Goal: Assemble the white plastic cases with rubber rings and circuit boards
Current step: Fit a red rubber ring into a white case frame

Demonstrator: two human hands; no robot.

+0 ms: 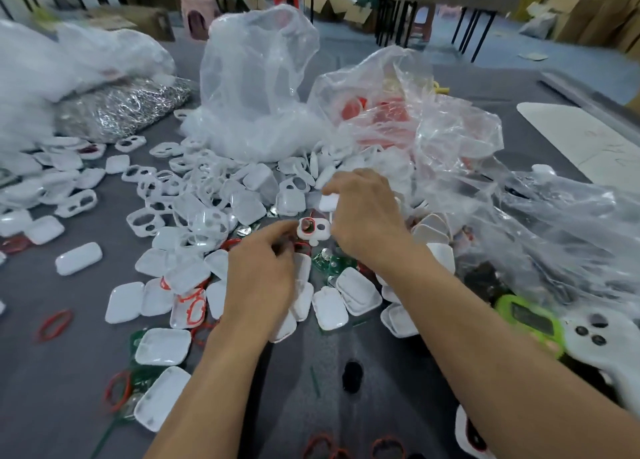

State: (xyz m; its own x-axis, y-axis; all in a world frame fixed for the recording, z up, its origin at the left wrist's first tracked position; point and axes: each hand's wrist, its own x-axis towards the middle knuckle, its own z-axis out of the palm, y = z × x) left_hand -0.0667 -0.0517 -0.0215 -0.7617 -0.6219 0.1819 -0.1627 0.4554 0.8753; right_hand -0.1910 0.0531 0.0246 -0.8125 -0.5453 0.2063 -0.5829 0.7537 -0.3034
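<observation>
the one camera rode on the person's head, facing forward and down, close over the grey table [41,406], with the room's far floor [519,46] showing along the top.

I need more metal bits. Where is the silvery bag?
Head view: the silvery bag lies far left on the table, behind scattered white cases, left of the tall clear bag.

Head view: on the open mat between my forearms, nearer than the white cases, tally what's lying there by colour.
Red rubber rings, both cut by the frame edge: 2
Black object, too blurred to name: 1
Green strip: 1
Total: 4
</observation>
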